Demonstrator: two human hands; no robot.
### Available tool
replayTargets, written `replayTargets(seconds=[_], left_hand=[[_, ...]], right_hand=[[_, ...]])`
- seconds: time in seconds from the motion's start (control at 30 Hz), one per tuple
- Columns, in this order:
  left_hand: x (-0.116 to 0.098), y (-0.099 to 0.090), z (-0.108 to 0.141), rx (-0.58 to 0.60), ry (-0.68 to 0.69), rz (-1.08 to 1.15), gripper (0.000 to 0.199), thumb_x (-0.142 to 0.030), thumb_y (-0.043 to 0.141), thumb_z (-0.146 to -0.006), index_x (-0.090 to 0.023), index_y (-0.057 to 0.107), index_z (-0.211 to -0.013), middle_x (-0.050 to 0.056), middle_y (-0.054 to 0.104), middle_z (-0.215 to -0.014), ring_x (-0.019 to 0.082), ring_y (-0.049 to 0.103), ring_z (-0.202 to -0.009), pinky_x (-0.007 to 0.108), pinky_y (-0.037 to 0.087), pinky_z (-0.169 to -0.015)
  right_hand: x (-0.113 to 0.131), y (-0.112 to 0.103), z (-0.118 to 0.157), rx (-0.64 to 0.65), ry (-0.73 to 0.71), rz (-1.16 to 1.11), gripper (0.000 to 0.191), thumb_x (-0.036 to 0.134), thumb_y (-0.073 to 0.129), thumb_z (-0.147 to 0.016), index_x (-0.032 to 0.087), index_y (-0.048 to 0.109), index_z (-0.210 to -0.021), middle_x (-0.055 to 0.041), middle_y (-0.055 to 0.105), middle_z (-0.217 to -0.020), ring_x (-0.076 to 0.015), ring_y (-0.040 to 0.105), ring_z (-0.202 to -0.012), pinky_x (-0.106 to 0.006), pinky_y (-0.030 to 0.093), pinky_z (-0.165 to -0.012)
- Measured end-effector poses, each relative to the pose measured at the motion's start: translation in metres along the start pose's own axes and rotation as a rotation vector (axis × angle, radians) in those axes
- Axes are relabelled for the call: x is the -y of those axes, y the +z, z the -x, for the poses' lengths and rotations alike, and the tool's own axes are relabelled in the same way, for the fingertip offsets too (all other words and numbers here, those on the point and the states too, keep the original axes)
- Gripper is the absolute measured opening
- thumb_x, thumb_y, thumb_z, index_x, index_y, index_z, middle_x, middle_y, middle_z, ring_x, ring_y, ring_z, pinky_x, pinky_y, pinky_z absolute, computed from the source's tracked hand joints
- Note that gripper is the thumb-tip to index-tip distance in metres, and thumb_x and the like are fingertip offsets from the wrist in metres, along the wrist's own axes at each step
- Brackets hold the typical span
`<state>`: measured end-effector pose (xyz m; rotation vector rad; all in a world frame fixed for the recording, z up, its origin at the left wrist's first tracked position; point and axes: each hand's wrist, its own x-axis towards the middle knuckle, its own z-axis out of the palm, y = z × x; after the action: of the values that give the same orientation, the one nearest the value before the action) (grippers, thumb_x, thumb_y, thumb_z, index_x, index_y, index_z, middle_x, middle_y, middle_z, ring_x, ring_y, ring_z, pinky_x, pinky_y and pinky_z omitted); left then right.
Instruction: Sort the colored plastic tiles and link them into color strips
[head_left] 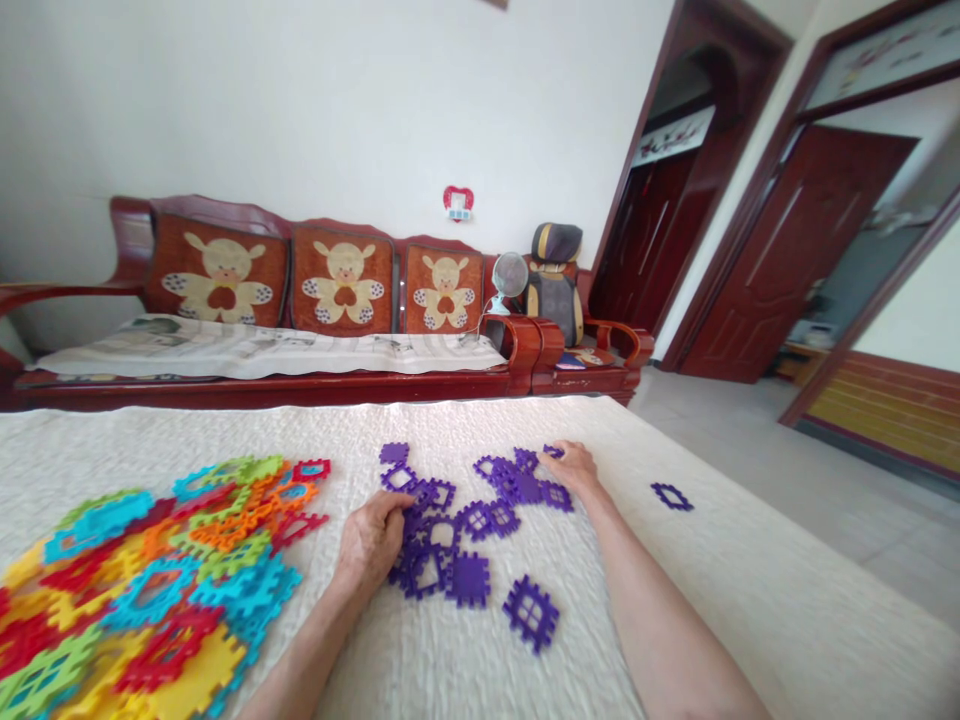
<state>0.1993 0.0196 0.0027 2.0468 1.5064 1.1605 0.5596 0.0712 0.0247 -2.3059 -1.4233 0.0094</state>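
Observation:
Purple interlocking plastic tiles (470,580) with notched edges lie in a loose heap in front of me, some solid, some framed or windowed. My left hand (371,540) is at the heap's left side, its fingers closed on the edge of a purple tile; most of that tile is hidden. At the upper right of the purple group, my right hand (574,468) pinches a small-looking purple frame tile (553,452). A windowed purple tile (532,612) lies apart, nearer to me. Another purple frame (672,496) rests alone right of my right arm.
A big pile of red, yellow, blue, green and orange tiles (154,590) covers the table's left side. The table wears a pale quilted cloth (750,620). Beyond its far edge stand a wooden sofa (375,388), a small fan (511,275) and an armchair (589,370).

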Motion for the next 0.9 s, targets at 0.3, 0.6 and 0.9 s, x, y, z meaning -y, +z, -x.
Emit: replayTargets(seconds=[0.3, 0.6, 0.9], left_hand=[[0.004, 0.001, 0.0, 0.012, 0.0, -0.017, 0.029, -0.017, 0.041, -0.078, -0.022, 0.068, -0.089, -0.001, 0.07, -0.092, 0.013, 0.064, -0.085, 0.024, 0.049, -0.079], [0.003, 0.0, -0.001, 0.005, 0.0, -0.037, 0.029, -0.018, 0.042, -0.078, -0.022, 0.068, -0.089, -0.003, 0.071, -0.086, 0.012, 0.065, -0.079, 0.023, 0.05, -0.076], [0.009, 0.0, -0.001, -0.004, 0.02, -0.052, 0.026, -0.02, 0.044, -0.077, -0.024, 0.068, -0.088, -0.004, 0.071, -0.086, 0.012, 0.066, -0.078, 0.022, 0.051, -0.075]], right_hand=[[-0.007, -0.001, -0.001, 0.016, -0.074, 0.02, 0.047, 0.042, 0.059, -0.066, 0.021, 0.065, -0.107, -0.0106, 0.063, -0.113, -0.0275, 0.057, -0.103, -0.034, 0.043, -0.085], [-0.002, 0.021, -0.01, -0.09, -0.217, -0.079, 0.039, 0.033, 0.05, -0.078, 0.02, 0.058, -0.114, -0.0052, 0.058, -0.121, -0.0173, 0.05, -0.114, -0.027, 0.035, -0.097], [-0.007, 0.004, 0.0, -0.246, -0.094, -0.083, 0.04, 0.021, 0.039, -0.081, 0.015, 0.055, -0.117, -0.0108, 0.056, -0.12, -0.0202, 0.046, -0.115, -0.031, 0.031, -0.101]])
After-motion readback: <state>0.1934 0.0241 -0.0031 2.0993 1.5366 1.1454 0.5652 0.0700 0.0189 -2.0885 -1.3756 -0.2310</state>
